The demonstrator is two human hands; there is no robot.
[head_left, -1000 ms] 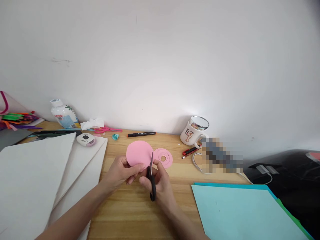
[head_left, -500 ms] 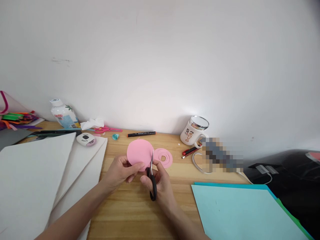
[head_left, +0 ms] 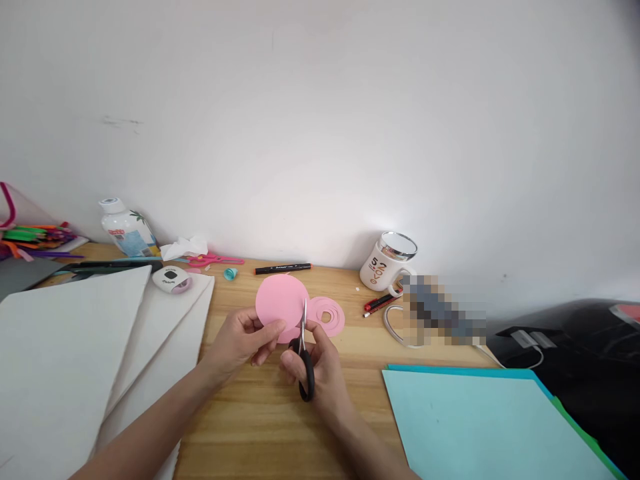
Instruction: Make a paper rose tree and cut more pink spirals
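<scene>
My left hand (head_left: 257, 337) pinches the lower left edge of a round pink paper disc (head_left: 281, 298), thumb on top. In my right hand (head_left: 320, 367) is a pair of black-handled scissors (head_left: 307, 373), fingers through the loops. Its blades point up and lie against the right edge of the disc, where they look nearly closed. Under the disc, a strip of pink paper shows along its lower edge. Just to the right, a pink paper spiral (head_left: 330, 319) with a hole in its middle lies on the wooden table (head_left: 250, 427).
Behind the disc lies a black marker (head_left: 283, 269); pink scissors (head_left: 217, 259) are further left. A white mug (head_left: 387, 263) stands at the back right beside pens (head_left: 380, 301). Teal paper sheets (head_left: 480, 420) lie front right, white boards (head_left: 65, 360) on the left. A white bottle (head_left: 129, 228) leans against the wall.
The pink disc has shifted and turned slightly up and to the right against the scissor blades, baring more of the paper strip beneath it. Both hands stay nearly in place.
</scene>
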